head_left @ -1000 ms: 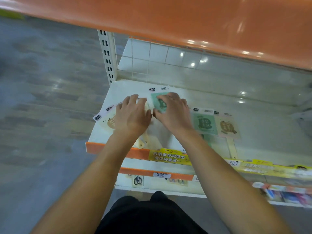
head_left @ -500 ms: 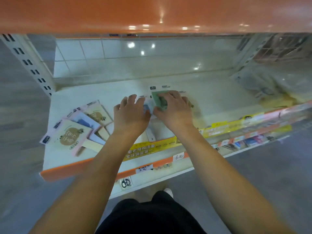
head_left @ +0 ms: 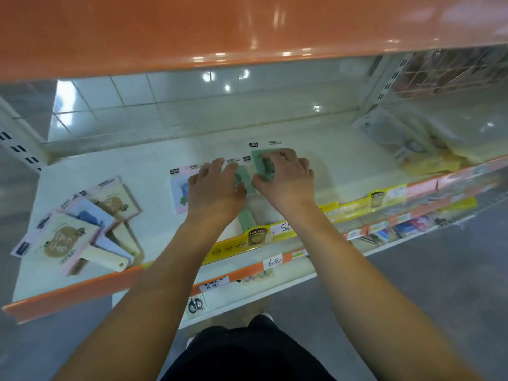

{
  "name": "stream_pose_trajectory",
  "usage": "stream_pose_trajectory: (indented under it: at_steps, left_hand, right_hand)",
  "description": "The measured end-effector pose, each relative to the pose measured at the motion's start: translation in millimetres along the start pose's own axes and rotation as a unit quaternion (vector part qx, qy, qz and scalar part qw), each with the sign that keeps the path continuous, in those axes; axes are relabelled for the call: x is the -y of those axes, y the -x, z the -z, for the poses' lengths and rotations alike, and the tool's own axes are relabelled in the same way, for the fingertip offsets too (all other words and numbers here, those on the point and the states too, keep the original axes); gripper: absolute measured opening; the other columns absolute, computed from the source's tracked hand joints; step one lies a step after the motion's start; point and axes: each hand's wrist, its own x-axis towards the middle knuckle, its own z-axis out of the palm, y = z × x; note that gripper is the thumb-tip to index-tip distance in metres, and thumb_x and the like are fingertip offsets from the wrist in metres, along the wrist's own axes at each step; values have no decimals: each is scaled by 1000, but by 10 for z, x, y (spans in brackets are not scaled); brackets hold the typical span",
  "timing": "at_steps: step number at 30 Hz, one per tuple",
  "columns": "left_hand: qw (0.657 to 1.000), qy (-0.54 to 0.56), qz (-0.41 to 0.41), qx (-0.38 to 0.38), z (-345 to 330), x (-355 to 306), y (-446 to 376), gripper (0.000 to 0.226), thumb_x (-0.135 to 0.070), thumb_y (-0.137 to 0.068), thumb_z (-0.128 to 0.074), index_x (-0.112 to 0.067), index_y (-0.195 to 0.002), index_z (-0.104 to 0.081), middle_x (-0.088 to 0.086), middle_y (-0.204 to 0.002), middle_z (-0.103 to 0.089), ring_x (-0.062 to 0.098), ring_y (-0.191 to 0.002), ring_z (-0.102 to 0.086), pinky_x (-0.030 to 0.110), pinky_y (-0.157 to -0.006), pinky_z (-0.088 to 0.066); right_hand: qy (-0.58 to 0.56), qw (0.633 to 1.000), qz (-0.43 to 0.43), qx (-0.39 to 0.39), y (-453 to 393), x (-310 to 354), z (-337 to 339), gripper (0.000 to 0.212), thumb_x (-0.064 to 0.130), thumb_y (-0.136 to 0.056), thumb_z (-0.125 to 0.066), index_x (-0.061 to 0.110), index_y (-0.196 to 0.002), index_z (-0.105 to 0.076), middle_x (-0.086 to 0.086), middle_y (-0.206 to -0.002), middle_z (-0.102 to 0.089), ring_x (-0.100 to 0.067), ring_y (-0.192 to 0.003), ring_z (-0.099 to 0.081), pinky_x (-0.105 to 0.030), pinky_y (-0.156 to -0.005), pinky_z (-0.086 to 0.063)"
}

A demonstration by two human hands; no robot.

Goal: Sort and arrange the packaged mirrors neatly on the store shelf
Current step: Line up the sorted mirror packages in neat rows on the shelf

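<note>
— Since a moment ago both hands have barely shifted; only the view has swung.
— Progress? Left hand (head_left: 217,188) rests flat, fingers spread, on a green mirror pack (head_left: 243,178); right hand (head_left: 286,177) grips another (head_left: 261,163).
— Left to do: the fanned pile (head_left: 82,224) at eight o'clock on the shelf (head_left: 137,171).

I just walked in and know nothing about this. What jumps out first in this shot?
Two bare hands meet at the middle of the pale shelf: the right hand grips a green packaged mirror, the left hand lies on more packs beside it. At the shelf's left end a messy fan of packaged mirrors overlaps.
</note>
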Motion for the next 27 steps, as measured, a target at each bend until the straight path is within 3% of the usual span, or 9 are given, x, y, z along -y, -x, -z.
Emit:
stream_pose_trajectory:
  at_steps: [14, 18, 27]
  left_hand:
    - [993, -47, 104, -20, -214, -198, -46, 43, -36, -91, -50, -21, -132, -48, 4, -146, -41, 28, -130, -41, 43, -100, -34]
    - [992, -42, 103, -51, -241, -244, 3, 42, -33, -89, -54, -18, -128, -52, 6, -142, -45, 31, -125, -45, 44, -97, -37]
    - [993, -36, 107, -31, -229, -205, -30, 44, -36, -93, -49, -21, -133, -47, 3, -147, -39, 26, -133, -37, 43, -103, -31]
  right_hand:
    - [10, 995, 71, 71, -280, -226, -167, 49, 50, -81, -65, 31, -125, -54, 1, -134, -42, -34, -117, -40, -41, -95, -35]
    - [4, 994, 81, 67, -324, -254, -156, 48, 50, -81, -65, 29, -123, -55, 1, -134, -42, -34, -117, -40, -42, -96, -35]
    - [32, 991, 79, 98, -267, -293, -324, 53, 54, -85, -62, 30, -130, -51, -1, -138, -39, -35, -120, -38, -42, -99, -34]
